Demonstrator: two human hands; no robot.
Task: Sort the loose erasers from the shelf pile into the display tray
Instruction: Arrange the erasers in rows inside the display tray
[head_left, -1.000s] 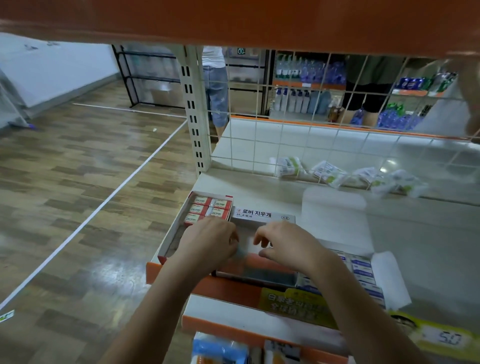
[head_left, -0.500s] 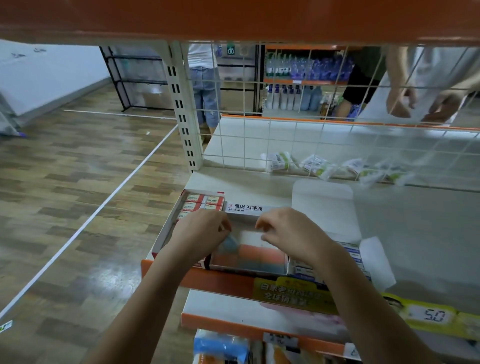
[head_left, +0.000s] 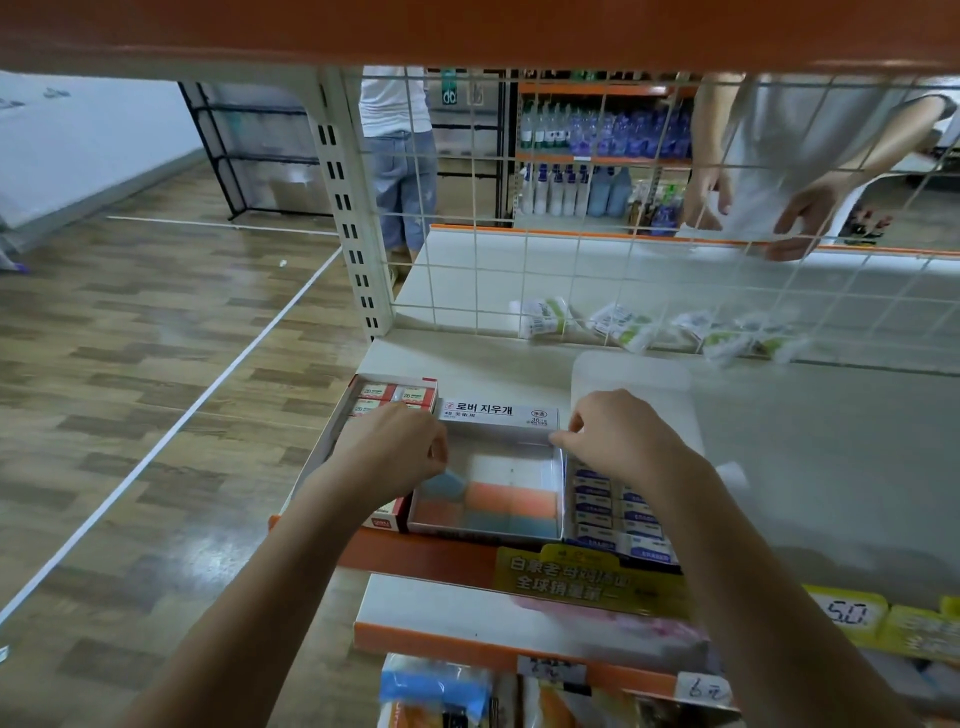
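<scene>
Two bare hands work at the front edge of a pale shelf (head_left: 779, 467), which carries every item listed below. A white wire grid (head_left: 649, 260) closes the back of the shelf. The landmark for all positions is the display tray (head_left: 558, 493), an open white box standing at the shelf's front lip with an upright label flap (head_left: 498, 413) on its far side.

Touching the tray's left side is a red-and-white carton (head_left: 332, 441) holding rows of red-labelled erasers (head_left: 395, 395). Touching the tray's right side is a box of blue-and-white erasers (head_left: 608, 512), its white lid (head_left: 631, 376) folded back beyond it.

Inside the tray, orange and blue erasers (head_left: 498, 506) fill the near half in flat rows; the far half shows bare white floor.

The left hand (head_left: 395, 447) sits over the tray's far left corner and the adjacent carton, fingers curled with the tips bunched at the tray wall. Whether those fingers pinch the wall or an eraser cannot be determined. The right hand (head_left: 618, 436) sits at the tray's far right corner, thumb and forefinger pinching the rim at the base of the label flap.

Beyond the tray, against the grid, lies a row of small green-and-white packets (head_left: 618, 322).
</scene>
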